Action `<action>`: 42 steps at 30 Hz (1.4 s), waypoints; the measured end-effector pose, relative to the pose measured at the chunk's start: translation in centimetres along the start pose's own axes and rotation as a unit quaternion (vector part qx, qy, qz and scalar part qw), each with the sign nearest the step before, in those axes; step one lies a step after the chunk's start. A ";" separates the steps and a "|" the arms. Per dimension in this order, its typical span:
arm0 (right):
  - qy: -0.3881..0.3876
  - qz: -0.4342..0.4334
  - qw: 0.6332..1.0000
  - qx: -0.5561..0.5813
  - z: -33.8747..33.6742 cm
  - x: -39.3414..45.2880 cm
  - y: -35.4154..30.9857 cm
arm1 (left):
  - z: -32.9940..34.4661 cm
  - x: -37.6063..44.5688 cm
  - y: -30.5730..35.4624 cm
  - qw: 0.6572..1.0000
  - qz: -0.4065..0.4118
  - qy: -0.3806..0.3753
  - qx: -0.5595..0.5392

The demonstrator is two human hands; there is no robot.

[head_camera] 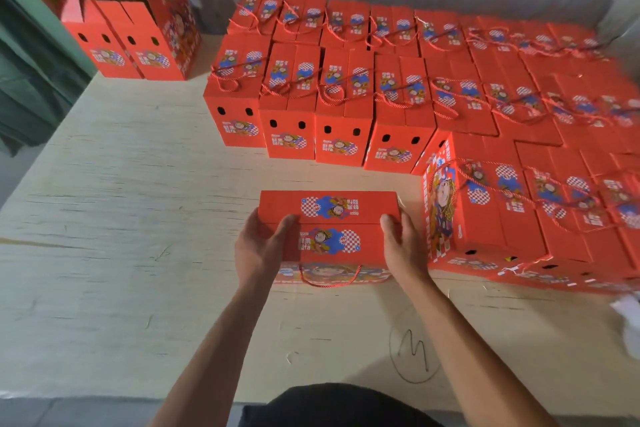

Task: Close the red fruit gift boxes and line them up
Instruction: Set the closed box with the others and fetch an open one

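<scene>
A red fruit gift box (329, 218) stands on the pale table (138, 218) in front of me, its two top flaps folded shut and a red rope handle hanging down its near side. My left hand (259, 246) grips its left end, thumb on top. My right hand (403, 246) grips its right end the same way. Rows of closed red boxes (346, 104) stand lined up behind it. More closed boxes (519, 211) fill the right side, touching each other.
Two open red boxes (128, 28) with raised flaps stand at the table's far left corner. A grey wall runs behind the rows. A pen scribble (412, 354) marks the table near my right forearm. Something white (627, 315) lies blurred at the right edge.
</scene>
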State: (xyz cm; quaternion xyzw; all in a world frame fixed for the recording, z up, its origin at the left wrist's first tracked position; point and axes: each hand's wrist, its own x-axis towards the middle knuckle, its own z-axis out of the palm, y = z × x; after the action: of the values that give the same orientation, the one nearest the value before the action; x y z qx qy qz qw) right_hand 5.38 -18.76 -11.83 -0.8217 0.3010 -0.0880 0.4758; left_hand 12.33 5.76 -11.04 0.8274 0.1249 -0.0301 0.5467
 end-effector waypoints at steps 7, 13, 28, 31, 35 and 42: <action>0.028 -0.021 0.999 -0.010 0.0 0.0 -0.6 | -0.4 1.3 0.3 1.000 0.025 -0.001 0.019; -0.030 0.006 0.996 0.088 -0.6 2.8 -1.8 | -0.7 3.7 1.8 0.999 0.017 -0.036 0.004; 0.131 -0.084 0.981 -0.119 0.3 1.3 -3.3 | 4.7 -4.9 1.6 0.974 -0.128 -0.070 -0.171; 0.167 -0.023 0.973 -0.156 -1.1 -0.7 -2.2 | 5.3 -3.5 2.7 0.978 -0.091 -0.093 -0.163; 0.074 0.061 0.983 -0.159 -2.0 -1.6 -0.8 | 6.4 -1.1 4.7 0.966 -0.084 -0.173 -0.172; -0.062 0.235 0.941 0.237 -1.7 0.9 -1.1 | 6.8 1.0 4.6 0.973 -0.109 -0.201 -0.010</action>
State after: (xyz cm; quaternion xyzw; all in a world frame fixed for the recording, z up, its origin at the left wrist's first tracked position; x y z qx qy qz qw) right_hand 5.82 -20.11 -10.11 -0.5947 0.4263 0.0085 0.6816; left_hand 15.02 -1.93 -9.79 0.7805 0.1021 -0.2541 0.5621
